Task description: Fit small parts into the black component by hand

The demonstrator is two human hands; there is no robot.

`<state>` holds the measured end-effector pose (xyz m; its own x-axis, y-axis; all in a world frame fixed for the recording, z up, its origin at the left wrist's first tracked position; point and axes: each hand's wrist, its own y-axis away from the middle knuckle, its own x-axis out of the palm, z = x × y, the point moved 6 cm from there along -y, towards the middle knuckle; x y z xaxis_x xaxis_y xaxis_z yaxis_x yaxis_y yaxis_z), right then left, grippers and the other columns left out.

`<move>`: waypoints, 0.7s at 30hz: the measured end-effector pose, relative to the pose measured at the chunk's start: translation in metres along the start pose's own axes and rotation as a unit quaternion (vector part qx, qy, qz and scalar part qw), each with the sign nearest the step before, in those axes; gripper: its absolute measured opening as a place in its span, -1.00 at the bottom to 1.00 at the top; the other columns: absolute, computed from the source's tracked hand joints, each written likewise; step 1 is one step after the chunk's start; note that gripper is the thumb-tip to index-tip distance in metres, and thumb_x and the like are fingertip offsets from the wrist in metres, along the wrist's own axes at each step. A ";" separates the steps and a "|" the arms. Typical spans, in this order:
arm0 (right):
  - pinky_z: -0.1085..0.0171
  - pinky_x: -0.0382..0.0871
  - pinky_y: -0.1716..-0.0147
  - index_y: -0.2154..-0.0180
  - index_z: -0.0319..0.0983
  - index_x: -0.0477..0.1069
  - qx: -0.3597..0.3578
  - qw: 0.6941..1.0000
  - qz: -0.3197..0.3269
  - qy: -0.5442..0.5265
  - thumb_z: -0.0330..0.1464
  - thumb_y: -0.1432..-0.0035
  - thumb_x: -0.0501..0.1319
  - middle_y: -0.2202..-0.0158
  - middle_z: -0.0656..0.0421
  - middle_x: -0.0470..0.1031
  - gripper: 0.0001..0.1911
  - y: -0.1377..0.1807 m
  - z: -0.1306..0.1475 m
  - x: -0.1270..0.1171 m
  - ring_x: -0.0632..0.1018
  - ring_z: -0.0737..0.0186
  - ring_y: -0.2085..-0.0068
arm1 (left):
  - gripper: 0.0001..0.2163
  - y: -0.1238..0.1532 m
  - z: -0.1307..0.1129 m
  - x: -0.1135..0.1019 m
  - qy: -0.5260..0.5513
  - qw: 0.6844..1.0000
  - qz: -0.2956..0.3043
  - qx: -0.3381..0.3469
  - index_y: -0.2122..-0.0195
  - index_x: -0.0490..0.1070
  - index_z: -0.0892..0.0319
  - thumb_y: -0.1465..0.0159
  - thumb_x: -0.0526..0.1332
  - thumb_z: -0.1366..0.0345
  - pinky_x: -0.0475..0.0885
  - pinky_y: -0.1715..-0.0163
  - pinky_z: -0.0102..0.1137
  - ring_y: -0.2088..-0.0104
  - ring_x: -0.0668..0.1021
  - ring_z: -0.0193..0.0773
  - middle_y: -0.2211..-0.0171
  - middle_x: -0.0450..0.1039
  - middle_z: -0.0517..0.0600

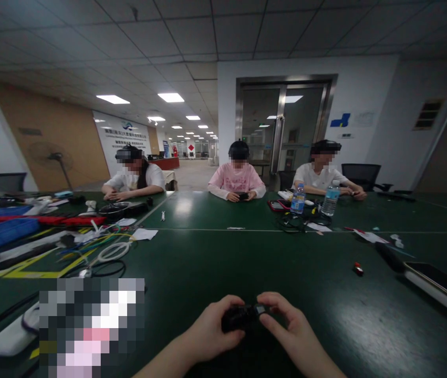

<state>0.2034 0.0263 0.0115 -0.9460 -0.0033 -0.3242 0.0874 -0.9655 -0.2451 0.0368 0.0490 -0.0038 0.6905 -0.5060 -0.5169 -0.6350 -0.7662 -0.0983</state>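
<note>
Low in the head view, a small black object (236, 318) is held between my two hands just above the dark green table (191, 268). My left hand (211, 331) wraps its fingers and thumb round the object's left part. On the other side, my right hand (290, 325) pinches the right end, where a small light grey face shows. The exact kind of the object is too dark to make out. Part of it is covered by my fingers.
Blue trays (4, 235), cables (113, 252) and a white power strip (14, 333) crowd the left. Bottles (298, 200) stand far right of centre. A small red item (357, 269) and a flat black-topped device (439, 286) lie right. Three people sit opposite.
</note>
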 end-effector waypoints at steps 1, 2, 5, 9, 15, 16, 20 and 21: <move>0.14 0.33 0.04 0.24 -0.13 0.50 -0.004 1.000 0.011 0.004 -0.33 -0.05 0.23 0.16 0.14 0.51 -0.81 0.001 0.001 0.004 0.48 0.07 0.07 | -0.61 0.000 0.001 0.000 -0.007 1.000 0.001 -0.002 0.03 0.27 0.13 -0.09 0.22 0.41 0.39 0.18 -0.39 0.20 0.49 -0.21 0.15 0.44 -0.02; 0.14 0.31 0.01 0.23 -0.13 0.50 -0.005 1.000 0.022 0.009 -0.34 -0.06 0.22 0.14 0.13 0.50 -0.81 0.002 0.001 0.007 0.47 0.07 0.04 | -0.60 0.000 0.001 0.000 -0.015 1.000 0.001 -0.005 0.03 0.27 0.13 -0.08 0.23 0.41 0.39 0.19 -0.39 0.20 0.49 -0.21 0.16 0.44 -0.03; 0.12 0.26 -0.05 0.23 -0.12 0.50 -0.002 0.998 0.048 0.030 -0.37 -0.05 0.23 0.08 0.13 0.47 -0.82 0.003 -0.001 0.016 0.44 0.07 -0.01 | -0.59 0.000 0.001 0.000 -0.023 1.000 -0.003 -0.004 0.02 0.29 0.14 -0.08 0.25 0.40 0.38 0.19 -0.39 0.21 0.49 -0.21 0.16 0.45 -0.02; 0.09 0.25 -0.07 0.26 -0.08 0.51 0.007 0.996 0.073 0.058 -0.43 -0.02 0.23 0.05 0.15 0.43 -0.79 0.004 -0.006 0.024 0.43 0.05 -0.03 | -0.63 0.000 0.000 0.000 -0.008 1.000 -0.002 -0.004 0.04 0.31 0.15 -0.09 0.24 0.39 0.39 0.26 -0.42 0.26 0.50 -0.24 0.21 0.47 -0.04; 0.12 0.28 -0.03 0.26 -0.10 0.50 0.010 0.997 0.066 0.041 -0.39 -0.04 0.22 0.06 0.14 0.43 -0.82 0.004 -0.004 0.023 0.44 0.07 -0.01 | -0.63 -0.001 0.003 0.000 0.023 1.000 0.002 -0.009 0.04 0.31 0.15 -0.09 0.24 0.39 0.39 0.26 -0.43 0.27 0.50 -0.25 0.22 0.46 -0.05; 0.13 0.30 -0.02 0.27 -0.11 0.49 0.013 0.997 0.062 0.035 -0.38 -0.04 0.22 0.07 0.14 0.44 -0.84 0.003 -0.004 0.023 0.45 0.06 0.00 | -0.63 -0.001 0.004 0.000 0.023 1.000 0.002 -0.010 0.04 0.31 0.15 -0.09 0.24 0.39 0.39 0.26 -0.43 0.27 0.50 -0.25 0.21 0.46 -0.05; 0.14 0.32 0.02 0.27 -0.12 0.49 0.020 0.998 0.060 0.030 -0.36 -0.05 0.22 0.09 0.13 0.45 -0.85 0.003 -0.004 0.022 0.46 0.06 0.02 | -0.63 -0.001 0.005 0.000 0.016 1.000 0.006 -0.017 0.04 0.31 0.15 -0.09 0.25 0.38 0.40 0.27 -0.43 0.27 0.49 -0.25 0.21 0.46 -0.04; 0.14 0.32 0.01 0.27 -0.12 0.49 0.020 0.997 0.064 0.033 -0.36 -0.04 0.22 0.08 0.13 0.44 -0.85 0.003 -0.004 0.023 0.46 0.07 0.02 | -0.63 -0.001 0.005 0.000 0.016 1.000 0.007 -0.018 0.04 0.31 0.16 -0.09 0.25 0.37 0.40 0.28 -0.43 0.27 0.49 -0.25 0.20 0.46 -0.04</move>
<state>0.1833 0.0245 -0.0001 -0.9048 -0.1112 -0.4110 0.1926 -0.9678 -0.1620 0.0361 0.0518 -0.0082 0.6920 -0.5293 -0.4910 -0.6332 -0.7716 -0.0606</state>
